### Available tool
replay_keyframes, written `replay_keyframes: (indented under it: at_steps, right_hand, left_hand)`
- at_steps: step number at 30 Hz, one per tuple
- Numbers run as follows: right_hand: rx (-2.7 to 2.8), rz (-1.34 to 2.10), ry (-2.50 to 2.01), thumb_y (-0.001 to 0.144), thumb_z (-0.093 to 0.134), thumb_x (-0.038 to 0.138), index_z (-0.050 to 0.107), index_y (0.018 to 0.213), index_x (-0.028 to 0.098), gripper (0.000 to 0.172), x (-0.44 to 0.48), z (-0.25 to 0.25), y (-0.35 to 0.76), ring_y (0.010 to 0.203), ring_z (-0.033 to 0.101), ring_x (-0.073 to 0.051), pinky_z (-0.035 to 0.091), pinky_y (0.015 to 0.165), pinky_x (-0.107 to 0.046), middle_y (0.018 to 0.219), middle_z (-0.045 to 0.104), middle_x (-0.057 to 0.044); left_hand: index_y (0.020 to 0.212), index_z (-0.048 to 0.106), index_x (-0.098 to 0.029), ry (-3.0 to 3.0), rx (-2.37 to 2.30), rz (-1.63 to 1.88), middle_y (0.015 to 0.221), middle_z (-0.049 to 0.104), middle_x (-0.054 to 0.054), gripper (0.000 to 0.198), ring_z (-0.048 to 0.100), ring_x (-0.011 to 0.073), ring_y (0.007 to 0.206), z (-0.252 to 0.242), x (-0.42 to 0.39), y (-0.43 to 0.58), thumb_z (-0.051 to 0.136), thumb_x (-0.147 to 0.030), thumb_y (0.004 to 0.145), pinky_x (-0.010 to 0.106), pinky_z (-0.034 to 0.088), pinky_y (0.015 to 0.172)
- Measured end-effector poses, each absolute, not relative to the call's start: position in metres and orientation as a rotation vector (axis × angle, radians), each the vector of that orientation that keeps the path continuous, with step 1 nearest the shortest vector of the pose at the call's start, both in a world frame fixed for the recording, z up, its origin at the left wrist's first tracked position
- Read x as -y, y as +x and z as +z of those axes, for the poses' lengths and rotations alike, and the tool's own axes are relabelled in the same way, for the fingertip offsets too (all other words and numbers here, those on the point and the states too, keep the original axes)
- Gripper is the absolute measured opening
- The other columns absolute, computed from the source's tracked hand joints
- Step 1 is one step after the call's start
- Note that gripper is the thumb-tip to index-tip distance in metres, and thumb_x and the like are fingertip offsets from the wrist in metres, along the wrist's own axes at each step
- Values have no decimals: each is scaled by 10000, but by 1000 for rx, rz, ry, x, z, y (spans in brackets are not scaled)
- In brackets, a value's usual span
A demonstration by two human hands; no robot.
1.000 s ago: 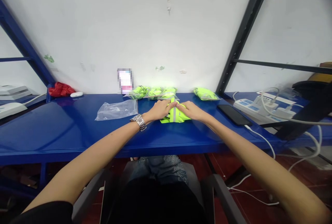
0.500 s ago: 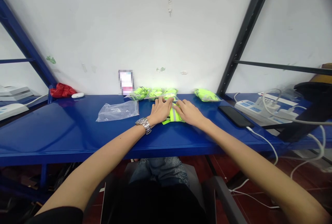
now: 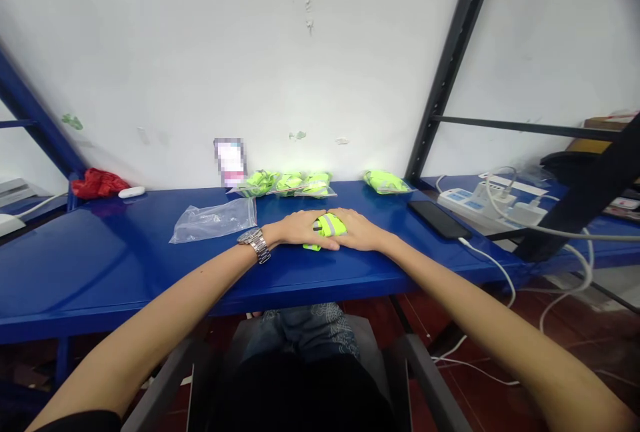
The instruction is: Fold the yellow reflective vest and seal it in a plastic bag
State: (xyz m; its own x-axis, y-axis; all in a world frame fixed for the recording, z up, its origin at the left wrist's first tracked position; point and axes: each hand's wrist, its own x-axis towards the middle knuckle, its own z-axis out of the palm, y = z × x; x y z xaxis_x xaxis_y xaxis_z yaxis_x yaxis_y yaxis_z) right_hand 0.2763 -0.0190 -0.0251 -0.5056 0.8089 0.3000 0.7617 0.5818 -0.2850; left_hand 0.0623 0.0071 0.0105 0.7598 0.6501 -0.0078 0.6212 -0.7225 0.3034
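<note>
A folded neon-yellow reflective vest (image 3: pixel 331 225) with a grey stripe lies as a compact bundle on the blue table. From its left side my left hand (image 3: pixel 300 228) wraps it, the thumb lying across the near edge. On the opposite side my right hand (image 3: pixel 353 230) presses against it, its fingers meeting those of the left at the far edge. Both hands are closed round the bundle, so much of it is hidden. A clear plastic bag (image 3: pixel 214 220) lies flat and unfilled to the left. Several bagged yellow bundles (image 3: pixel 290 183) sit behind, near the wall.
Another bagged yellow bundle (image 3: pixel 386 182) lies at the back right. A black phone (image 3: pixel 438 220) with a white cable rests near power strips (image 3: pixel 480 204). A blurred upright screen (image 3: pixel 231 162), a white case (image 3: pixel 131 192) and red plastic (image 3: pixel 99 183) stand along the back left.
My hands have drawn toward the table's near edge and closed in around the vest, which is now a smaller bundle. The head view has shifted slightly right.
</note>
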Motion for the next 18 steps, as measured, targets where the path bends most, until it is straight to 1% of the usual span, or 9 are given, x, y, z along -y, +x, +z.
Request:
replay_keyframes:
  at_steps: [1, 3, 5, 7, 10, 13, 15, 18]
  right_hand:
    - [2406, 159, -1273, 799, 633, 617, 523, 1319, 131, 720, 19, -25, 276, 1128, 569, -375, 441, 914, -476, 1234, 619, -188]
    - [2402, 156, -1252, 785, 661, 601, 545, 1292, 126, 704, 20, -24, 275, 1087, 591, -360, 450, 884, -443, 1202, 637, -178]
    - [2398, 140, -1213, 785, 670, 589, 561, 1269, 122, 682, 21, -23, 275, 1035, 607, -340, 452, 858, -422, 1155, 655, -169]
    - [2371, 111, -1194, 779, 691, 549, 581, 1237, 125, 634, 22, -22, 276, 996, 611, -323, 451, 843, -408, 1108, 667, -156]
    - [2313, 104, -1145, 764, 718, 453, 610, 1186, 151, 530, 24, -22, 278, 965, 618, -294, 453, 832, -386, 1069, 682, -128]
    - [2239, 190, -1053, 743, 724, 390, 630, 1149, 190, 462, 26, -22, 278, 939, 639, -263, 467, 819, -367, 1064, 697, -91]
    - [2149, 264, -1012, 705, 738, 355, 639, 1138, 204, 470, 27, -22, 275, 962, 644, -258, 472, 841, -372, 1090, 698, -79]
    - [1968, 362, -983, 611, 752, 270, 647, 1128, 195, 533, 27, -20, 268, 1009, 632, -267, 462, 892, -392, 1121, 689, -76]
  left_hand:
    - [1438, 425, -240, 2681, -982, 106, 1327, 615, 78, 953, 612, 318, 1127, 16, -7, 64, 635, -757, 665, 335, 457, 871]
    - [1370, 501, -221, 2709, -985, 22, 1154, 695, 71, 907, 665, 296, 963, 25, -6, 68, 714, -667, 610, 313, 472, 750]
    - [1298, 551, -180, 2754, -1037, -26, 1050, 713, 81, 805, 672, 287, 865, 29, -4, 73, 730, -546, 605, 309, 465, 664]
    - [1221, 578, -146, 2823, -1096, 1, 1000, 706, 100, 704, 666, 297, 820, 26, -2, 77, 714, -459, 605, 321, 458, 621]
    - [1178, 573, -127, 2907, -1127, 236, 1035, 686, 126, 614, 656, 323, 878, 13, 4, 78, 677, -403, 639, 362, 478, 680]
    - [1172, 574, -143, 2857, -1131, 499, 1071, 683, 115, 540, 654, 316, 914, 0, 9, 73, 640, -354, 680, 382, 484, 743]
    - [1164, 586, -155, 2761, -1135, 626, 1050, 695, 93, 515, 662, 297, 891, -5, 12, 70, 638, -324, 680, 372, 488, 741]
    - [1176, 596, -171, 2589, -1126, 831, 1053, 707, 59, 539, 672, 263, 893, -7, 15, 69, 664, -278, 652, 348, 497, 764]
